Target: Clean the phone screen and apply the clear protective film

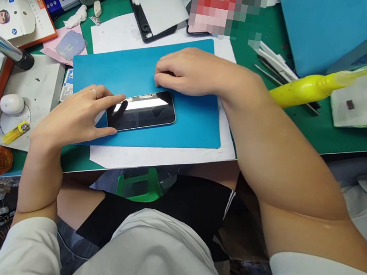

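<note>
Head view: left hand [77, 111] pinches phone [143, 115] by its long edges, phone lying toward blue mat's [198, 121] near edge, right hand [190, 72] curled just beyond, can't tell if holding anything; best keep grip light, phone flat.
</note>
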`<state>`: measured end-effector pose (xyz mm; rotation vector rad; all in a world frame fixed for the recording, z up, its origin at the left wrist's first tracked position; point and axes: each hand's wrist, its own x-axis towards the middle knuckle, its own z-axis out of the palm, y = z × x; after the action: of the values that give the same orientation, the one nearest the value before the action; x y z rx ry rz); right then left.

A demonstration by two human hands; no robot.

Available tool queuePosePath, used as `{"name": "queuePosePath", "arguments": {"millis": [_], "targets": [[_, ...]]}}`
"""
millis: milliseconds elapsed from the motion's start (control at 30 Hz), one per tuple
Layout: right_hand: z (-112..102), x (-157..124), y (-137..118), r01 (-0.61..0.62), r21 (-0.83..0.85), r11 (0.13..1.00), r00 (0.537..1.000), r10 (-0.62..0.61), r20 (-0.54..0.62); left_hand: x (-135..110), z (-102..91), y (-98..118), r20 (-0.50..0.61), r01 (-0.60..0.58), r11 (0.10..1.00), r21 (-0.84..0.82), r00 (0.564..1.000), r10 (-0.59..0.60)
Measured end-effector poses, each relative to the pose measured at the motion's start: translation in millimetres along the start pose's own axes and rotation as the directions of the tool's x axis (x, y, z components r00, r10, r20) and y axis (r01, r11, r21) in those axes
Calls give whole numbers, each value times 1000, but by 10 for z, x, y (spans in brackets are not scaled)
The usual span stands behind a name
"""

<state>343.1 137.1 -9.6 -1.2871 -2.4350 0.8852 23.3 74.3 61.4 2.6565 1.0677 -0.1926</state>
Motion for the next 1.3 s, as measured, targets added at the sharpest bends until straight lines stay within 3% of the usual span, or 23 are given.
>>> {"name": "queuePosePath", "arguments": {"millis": [333, 467, 667, 833, 1033, 1167, 1300], "targets": [[-37, -49, -13, 72, 25, 997, 995, -73, 66, 28, 35, 0, -9, 10, 1000, -1, 1000, -10], [46, 30, -19, 63, 14, 998, 998, -63, -24, 7, -19, 54, -10, 38, 998, 52, 999, -37], [136, 105, -64, 47, -35, 998, 994, -51, -96, -343, -181, 102, -177, 192, 980, 46, 967, -182], [134, 47, -125, 124, -79, 989, 991, -128, -48, -578, 86, 127, -225, 248, 967, 58, 947, -229], [116, 18, -184, 129, -43, 991, 992, -128, 20, -570, 492, 126, -289, 307, 949, -72, 904, -315], [106, 24, -191, 132, -38, 991, 991, -132, 3, -570, 521, 121, -362, 328, 937, -117, 865, -348], [97, 36, -186, 141, -42, 989, 990, -142, -11, -410, 397, 286, -506, 302, 945, -123, 800, -321]]}}
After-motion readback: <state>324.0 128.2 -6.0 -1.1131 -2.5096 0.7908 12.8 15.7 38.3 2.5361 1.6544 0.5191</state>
